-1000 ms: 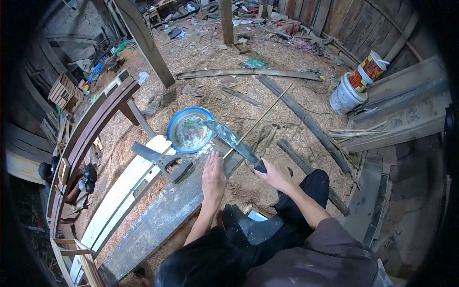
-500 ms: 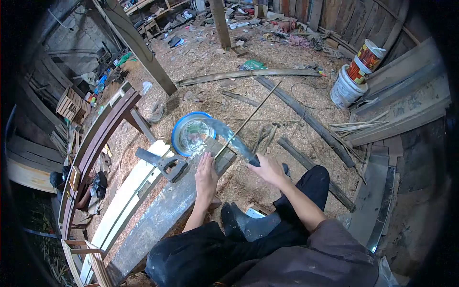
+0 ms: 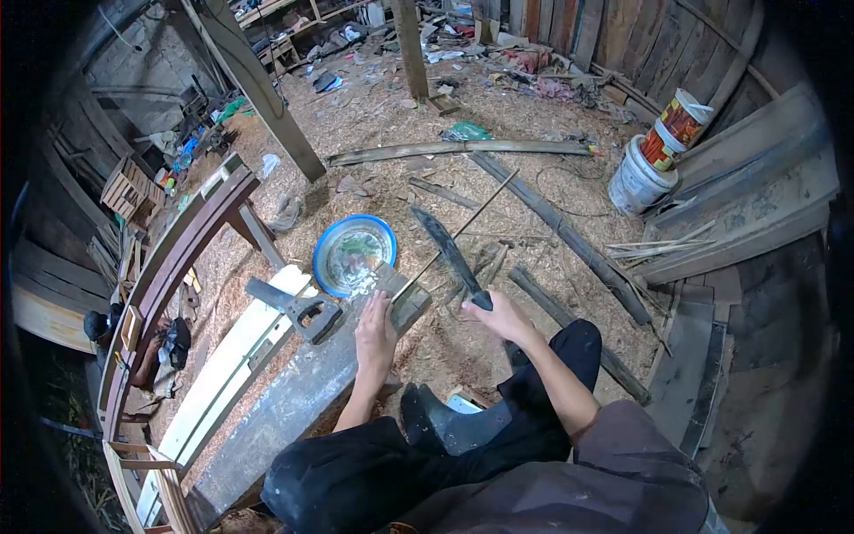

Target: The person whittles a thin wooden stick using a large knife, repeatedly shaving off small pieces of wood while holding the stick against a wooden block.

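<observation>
My right hand (image 3: 500, 318) is wrapped round the handle of a machete (image 3: 449, 254), its dark blade pointing forward and left, across the thin strip (image 3: 480, 210) as I see it. Whether the blade touches the strip I cannot tell. My left hand (image 3: 375, 334) presses the near end of this long, bamboo-like strip against a wooden block (image 3: 411, 305) at the end of a thick plank (image 3: 294, 418). Its fingers lie close together over the strip. Left of that hand rests a handsaw (image 3: 307, 311). Just beyond the block sits a blue-rimmed basin (image 3: 392, 238).
A curved wooden frame (image 3: 169, 258) and a pale beam (image 3: 213, 392) stand at left. Dark timbers (image 3: 569, 227) lie on the shavings-covered floor. Stacked buckets (image 3: 642, 173) are at right. A post (image 3: 267, 98) rises beyond the basin. A person (image 3: 107, 325) is partly visible at far left.
The machete, smeared by motion and overlapping the basin's edge before, now shows sharper, its tip swung right, away from the basin. My left hand stays on the strip. The view has shifted slightly.
</observation>
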The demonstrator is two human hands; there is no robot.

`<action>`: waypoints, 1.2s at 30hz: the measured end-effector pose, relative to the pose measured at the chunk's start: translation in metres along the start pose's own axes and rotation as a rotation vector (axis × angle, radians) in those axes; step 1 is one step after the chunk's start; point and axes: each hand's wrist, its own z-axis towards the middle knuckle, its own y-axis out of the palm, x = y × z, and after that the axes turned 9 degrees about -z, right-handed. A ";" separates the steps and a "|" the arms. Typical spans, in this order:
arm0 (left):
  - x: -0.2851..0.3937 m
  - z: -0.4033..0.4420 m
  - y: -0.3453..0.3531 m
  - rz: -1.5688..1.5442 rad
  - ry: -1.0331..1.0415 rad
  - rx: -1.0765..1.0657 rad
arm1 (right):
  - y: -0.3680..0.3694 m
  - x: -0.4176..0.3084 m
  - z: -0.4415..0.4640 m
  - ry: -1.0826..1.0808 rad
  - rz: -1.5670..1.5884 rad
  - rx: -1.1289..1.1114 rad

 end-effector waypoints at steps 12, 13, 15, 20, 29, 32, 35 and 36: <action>-0.007 -0.002 0.002 0.072 0.058 0.012 | 0.007 0.007 -0.010 -0.053 -0.162 0.205; -0.007 -0.002 0.002 0.071 0.056 0.014 | 0.011 0.004 -0.014 -0.089 -0.218 0.129; -0.008 -0.002 0.002 0.052 0.069 0.007 | 0.022 -0.011 -0.025 -0.099 -0.212 0.034; -0.004 -0.003 0.000 0.044 0.057 0.009 | 0.040 -0.037 -0.033 -0.301 -0.313 0.030; -0.008 -0.003 0.001 0.075 0.105 -0.025 | 0.044 -0.018 -0.011 -0.329 -0.549 0.109; -0.011 -0.007 0.002 0.089 0.100 -0.022 | 0.011 -0.001 0.012 -0.145 -0.434 0.219; -0.014 -0.007 0.003 0.076 0.096 -0.014 | -0.017 0.038 0.037 -0.005 -0.321 0.335; -0.014 -0.005 0.003 0.069 0.101 -0.030 | -0.021 0.034 0.034 -0.007 -0.327 0.342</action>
